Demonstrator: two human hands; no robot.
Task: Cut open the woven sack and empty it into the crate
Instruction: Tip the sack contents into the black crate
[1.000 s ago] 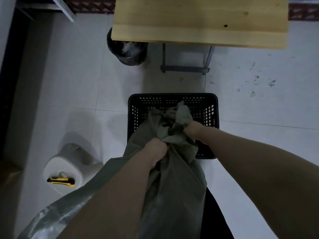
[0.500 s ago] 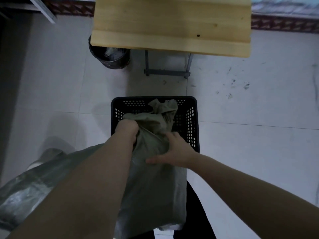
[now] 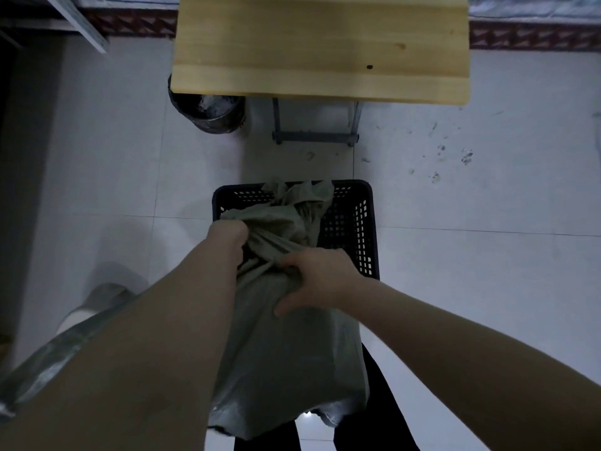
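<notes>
A grey-green woven sack (image 3: pixel 286 346) hangs from my hands over the near edge of a black perforated plastic crate (image 3: pixel 361 229) on the floor. The sack's crumpled top end lies inside the crate. My left hand (image 3: pixel 227 237) is clenched on a bunch of the sack at the crate's left side. My right hand (image 3: pixel 320 281) grips a fold of the sack near the crate's near rim, with its thumb lying flat on the cloth. What is inside the sack is hidden.
A wooden table (image 3: pixel 320 47) on a metal frame stands beyond the crate. A black bin (image 3: pixel 208 112) sits under its left corner. A silvery-grey sheet (image 3: pixel 65 340) lies at my lower left over a white object. Dark trouser legs (image 3: pixel 380 402) show below the sack.
My left hand has shifted from the sack's middle to its upper left at the crate's edge. My right hand let go, opened flat, then gripped lower down. The view has swung right.
</notes>
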